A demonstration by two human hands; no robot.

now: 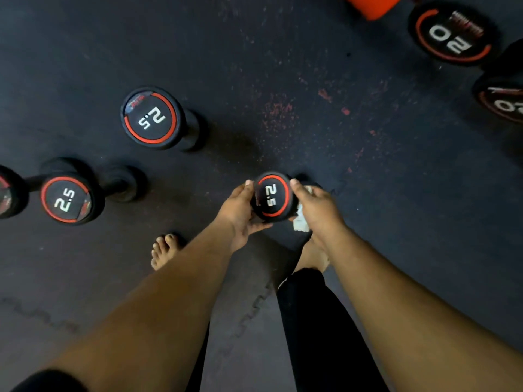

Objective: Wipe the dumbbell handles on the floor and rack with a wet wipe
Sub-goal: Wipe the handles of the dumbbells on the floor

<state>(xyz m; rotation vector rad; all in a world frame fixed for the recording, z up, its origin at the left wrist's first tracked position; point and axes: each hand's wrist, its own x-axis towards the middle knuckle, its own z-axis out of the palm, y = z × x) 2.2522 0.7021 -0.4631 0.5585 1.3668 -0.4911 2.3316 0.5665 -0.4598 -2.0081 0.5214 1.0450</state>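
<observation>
Head view, looking straight down: 2.5 dumbbell [272, 197] held on end between both hands, above dark floor [254, 66], just ahead of bare feet. Long axis runs near vertical, numbered end cap facing camera; handle hidden below cap. Left hand [240, 212] cups left side, fingers curled round cap. Right hand [317, 210] wraps right side, fingers clamped on wipe [301, 222] bunched against weight. Risk: damp wipe slick, grip on round cap could slip, weight dropping toward toes. Other dumbbells lie well apart, left and upper right.
</observation>
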